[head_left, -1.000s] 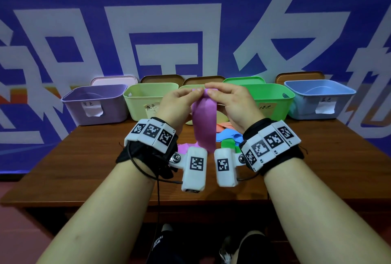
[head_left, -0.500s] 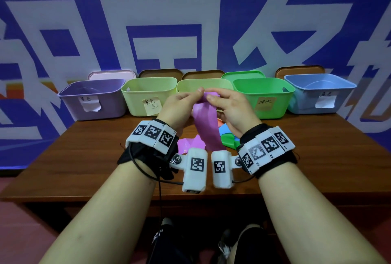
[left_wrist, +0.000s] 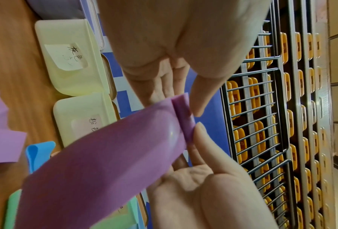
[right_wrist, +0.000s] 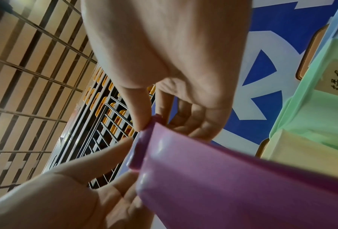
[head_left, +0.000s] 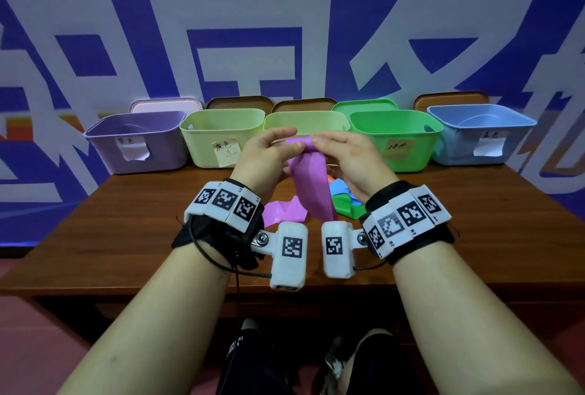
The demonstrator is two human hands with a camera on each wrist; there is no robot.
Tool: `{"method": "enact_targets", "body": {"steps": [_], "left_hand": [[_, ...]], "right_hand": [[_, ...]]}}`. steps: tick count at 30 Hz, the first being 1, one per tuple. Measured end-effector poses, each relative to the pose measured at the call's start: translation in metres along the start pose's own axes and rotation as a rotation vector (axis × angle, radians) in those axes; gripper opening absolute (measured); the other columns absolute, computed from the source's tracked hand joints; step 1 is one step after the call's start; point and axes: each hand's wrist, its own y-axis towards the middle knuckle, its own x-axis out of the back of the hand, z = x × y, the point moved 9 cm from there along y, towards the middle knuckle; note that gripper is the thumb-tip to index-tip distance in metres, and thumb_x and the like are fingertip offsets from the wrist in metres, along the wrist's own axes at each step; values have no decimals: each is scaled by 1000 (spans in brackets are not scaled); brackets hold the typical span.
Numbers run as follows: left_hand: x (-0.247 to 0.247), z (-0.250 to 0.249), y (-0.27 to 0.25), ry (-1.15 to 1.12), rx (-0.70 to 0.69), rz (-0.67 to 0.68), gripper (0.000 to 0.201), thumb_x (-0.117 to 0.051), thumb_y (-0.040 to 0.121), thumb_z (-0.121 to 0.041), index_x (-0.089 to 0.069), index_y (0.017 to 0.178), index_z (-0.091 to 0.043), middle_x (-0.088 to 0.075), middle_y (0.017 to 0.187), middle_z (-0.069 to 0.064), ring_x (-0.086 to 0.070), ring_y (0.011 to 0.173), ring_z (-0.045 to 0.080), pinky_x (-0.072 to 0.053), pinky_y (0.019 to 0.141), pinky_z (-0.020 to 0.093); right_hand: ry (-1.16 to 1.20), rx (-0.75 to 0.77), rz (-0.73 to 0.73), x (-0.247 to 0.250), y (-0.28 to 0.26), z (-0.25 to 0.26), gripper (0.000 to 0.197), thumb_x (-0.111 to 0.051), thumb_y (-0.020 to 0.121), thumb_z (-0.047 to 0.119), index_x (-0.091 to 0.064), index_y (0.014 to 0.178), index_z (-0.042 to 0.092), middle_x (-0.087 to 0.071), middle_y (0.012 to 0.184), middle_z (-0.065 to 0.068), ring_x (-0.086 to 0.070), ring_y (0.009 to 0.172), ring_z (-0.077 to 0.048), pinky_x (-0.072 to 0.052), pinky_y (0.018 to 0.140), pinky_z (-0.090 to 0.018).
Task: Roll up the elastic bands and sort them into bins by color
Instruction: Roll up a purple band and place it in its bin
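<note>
Purple band [head_left: 311, 182]: held up above the worktop [head_left: 126, 220] in front of you; top edge rolled a few turns, the rest hanging down.
Your hands: left hand [head_left: 266, 157] and right hand [head_left: 348, 157] each pinch an end of the small roll between thumb and fingertips.
Change: the hold is as it was half a second ago; the bins sit a little lower in the head view.
Loose bands: pink, blue and green ones lie beneath your hands.
Bins: purple bin [head_left: 136, 144], two pale yellow-green ones, green bin [head_left: 395, 138], blue bin [head_left: 481, 131]; contents cannot be told.

The hanging purple band [head_left: 311, 187] hides most of the pink-labelled bin [head_left: 305, 122].
</note>
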Motion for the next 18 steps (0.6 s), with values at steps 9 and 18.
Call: {"method": "enact_targets", "body": {"steps": [9,18], "left_hand": [[2,8,-1,73,15,3,11,-59,93,-15,-65,85,-9,-64,68,5,-60,49,10,-50,51,21],[4,13,3,-5,5,-22,26,-61,87,1,-55,112,-7,-62,81,5,-59,54,8,-47,55,21]], "right_hand": [[78,36,11,-2,-5,-1,27,-55,88,-8,-63,110,6,-66,88,-5,-64,76,-13,-53,69,-22],[37,16,3,-2,-5,-7,14,-54,94,9,-67,91,8,-64,76,-7,-60,61,-11,-49,58,-19]]}}
